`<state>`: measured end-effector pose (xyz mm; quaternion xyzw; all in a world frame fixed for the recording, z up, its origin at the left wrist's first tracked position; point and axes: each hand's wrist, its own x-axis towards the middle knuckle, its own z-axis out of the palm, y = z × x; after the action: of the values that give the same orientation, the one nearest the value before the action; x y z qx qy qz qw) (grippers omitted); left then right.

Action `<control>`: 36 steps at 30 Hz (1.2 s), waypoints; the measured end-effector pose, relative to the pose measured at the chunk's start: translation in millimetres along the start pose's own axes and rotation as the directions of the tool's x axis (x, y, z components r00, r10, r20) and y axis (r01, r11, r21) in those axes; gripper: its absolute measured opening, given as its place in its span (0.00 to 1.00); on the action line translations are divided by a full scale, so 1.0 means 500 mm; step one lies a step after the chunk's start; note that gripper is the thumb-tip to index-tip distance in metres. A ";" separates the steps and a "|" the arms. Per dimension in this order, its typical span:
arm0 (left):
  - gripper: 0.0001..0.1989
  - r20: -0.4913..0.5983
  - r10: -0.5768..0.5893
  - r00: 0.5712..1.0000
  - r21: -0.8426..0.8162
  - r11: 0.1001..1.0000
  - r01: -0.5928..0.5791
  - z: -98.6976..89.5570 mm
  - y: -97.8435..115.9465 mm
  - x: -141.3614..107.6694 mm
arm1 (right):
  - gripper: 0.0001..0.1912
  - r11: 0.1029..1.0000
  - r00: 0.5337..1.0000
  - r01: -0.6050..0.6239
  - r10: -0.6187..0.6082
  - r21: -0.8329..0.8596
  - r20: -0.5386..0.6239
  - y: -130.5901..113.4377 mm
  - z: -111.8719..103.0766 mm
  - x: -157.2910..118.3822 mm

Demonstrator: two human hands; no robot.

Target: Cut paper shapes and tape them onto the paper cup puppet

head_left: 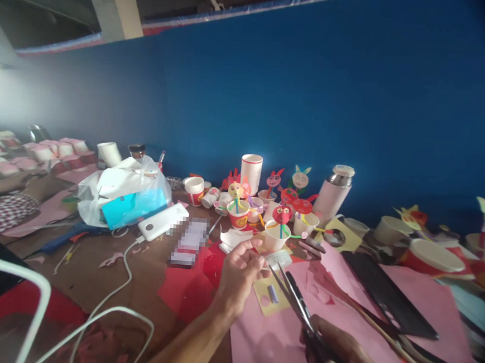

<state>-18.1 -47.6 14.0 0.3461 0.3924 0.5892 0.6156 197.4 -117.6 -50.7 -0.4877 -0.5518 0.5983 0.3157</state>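
Observation:
My right hand (338,351) is wrapped round the dark handles of a pair of scissors (305,312), whose blades stand apart and point up and left. Close to the blade tips, the fingertips of my left hand (237,273) are pinched together. Whatever they hold is too small to make out. Just beyond the fingertips lies a translucent whitish piece (280,258). Below the blades, a yellow paper square (264,303) carries a short purple piece (273,293). Pink paper sheets (263,348) spread beneath both hands.
Paper cups with paper-face figures (277,240) stand ahead, beside a flask (334,194). A black flat object (388,293) lies right. To the left are a phone (190,242), a white power bank (164,221) with its cable, and a plastic bag (124,189). Another person's checked sleeve (3,207) shows far left.

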 end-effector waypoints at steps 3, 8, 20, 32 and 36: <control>0.19 0.012 -0.006 1.000 -0.027 1.000 0.006 -0.001 -0.004 0.006 | 0.31 0.997 0.994 0.081 -0.081 0.002 0.069 -0.028 0.012 0.018; 0.19 0.020 -0.006 1.000 -0.072 0.997 0.008 0.003 -0.014 0.035 | 0.22 0.979 0.966 0.205 -0.205 0.017 0.157 -0.066 0.018 0.064; 0.19 0.068 -0.015 0.998 -0.118 0.993 0.023 -0.030 -0.063 0.113 | 0.22 0.954 0.948 0.273 -0.289 0.127 0.133 -0.050 0.018 0.159; 0.21 0.135 -0.009 0.991 -0.058 0.998 0.017 -0.043 -0.047 0.105 | 0.24 0.979 0.969 0.193 -0.201 0.073 0.144 -0.020 0.006 0.159; 0.22 0.127 -0.020 0.992 -0.032 0.999 0.024 -0.043 -0.041 0.104 | 0.25 0.983 0.973 0.172 -0.179 0.057 0.146 -0.026 0.001 0.158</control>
<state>-28.0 1.9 -17.7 0.3679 0.3466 0.5658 0.6515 169.2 -43.1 -56.8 -0.3836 -0.6017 0.6150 0.3355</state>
